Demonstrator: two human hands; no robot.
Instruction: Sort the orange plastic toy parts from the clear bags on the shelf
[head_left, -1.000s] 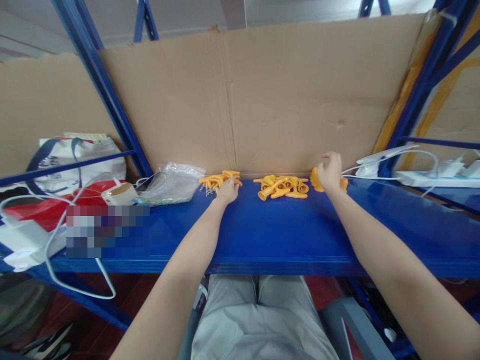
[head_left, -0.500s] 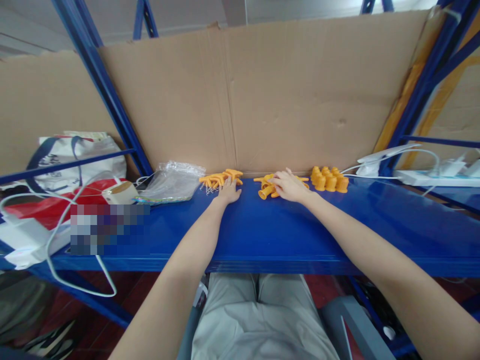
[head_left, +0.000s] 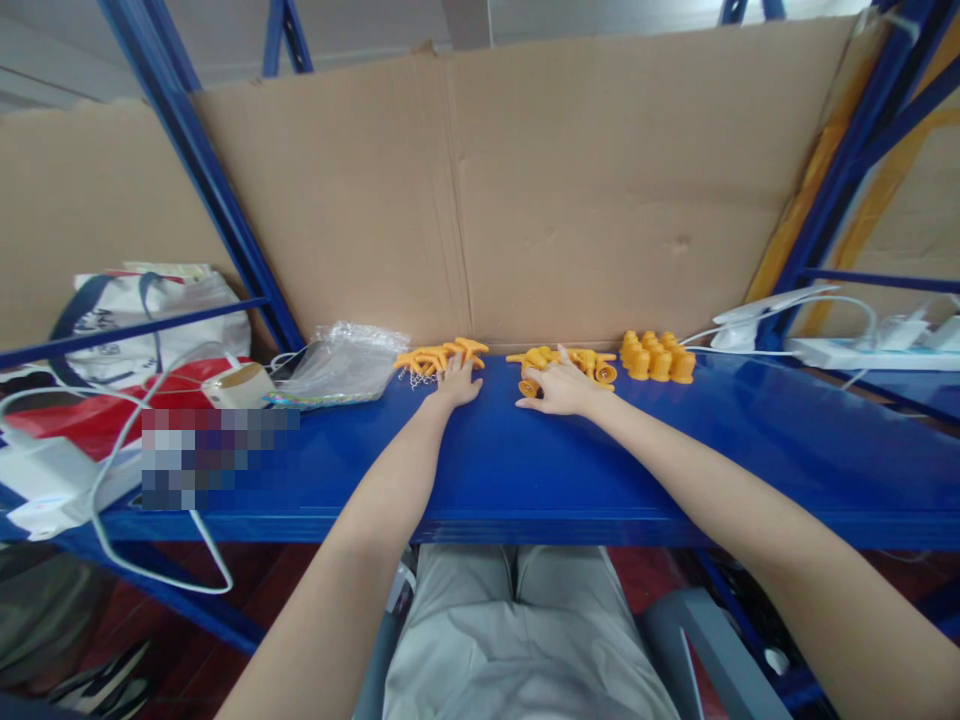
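Small orange T-shaped pieces with thin metal chains (head_left: 422,365) lie in a pile at the back of the blue shelf. My left hand (head_left: 454,384) rests at the right end of this pile, fingers spread over it and thumb out to the right. To the right lies a second pile of yellow-orange pieces (head_left: 602,372) with hollow, flared ends. My right hand (head_left: 564,388) is on its left part, with the thumb below and fingers above one horn-shaped piece (head_left: 528,388). The hand hides most of that piece. Farther right stand several orange cup-shaped pieces (head_left: 657,358) in close rows.
Clear plastic bags (head_left: 345,362) lie left of the piles. White cables, a red bag (head_left: 176,395) and a canvas bag (head_left: 161,325) crowd the left side. A power strip (head_left: 870,355) sits at the right. Cardboard (head_left: 600,190) stands upright behind the blue shelf (head_left: 525,465).
My right hand has come from the cup-shaped pieces leftward to the flared pieces, then down onto the horn-shaped one. My left hand has stayed at its pile, fingers spreading slightly.
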